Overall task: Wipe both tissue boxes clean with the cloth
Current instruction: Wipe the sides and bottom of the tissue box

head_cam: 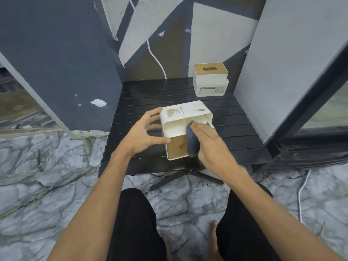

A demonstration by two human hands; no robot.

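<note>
Small black slatted folding table (143, 95) pushed into a corner of grey-painted walls, standing on a grey-veined marble floor (47, 166); a white cable (150, 48) runs down the wall behind it. Near tissue box, white plastic with a light wooden lid (185, 117), lies tipped on its side at the middle of the table, lid face turned toward the person, worn brown label patches on the upward side. Left hand (146, 132) steadies it from the left edge, fingers spread and curled around the corner, thumb across the wooden face. Right hand (207, 140) lies flat, fingers straight, pressing a dark blue-grey cloth (192, 144) against the box's front; the cloth hangs down over the wooden lid. Hands are close together, both on the same box. Second white tissue box with wooden slotted lid (210, 80) stands upright at the table's back right corner, well apart from the hands, untouched. Person's black shorts and bare feet show below.
</note>
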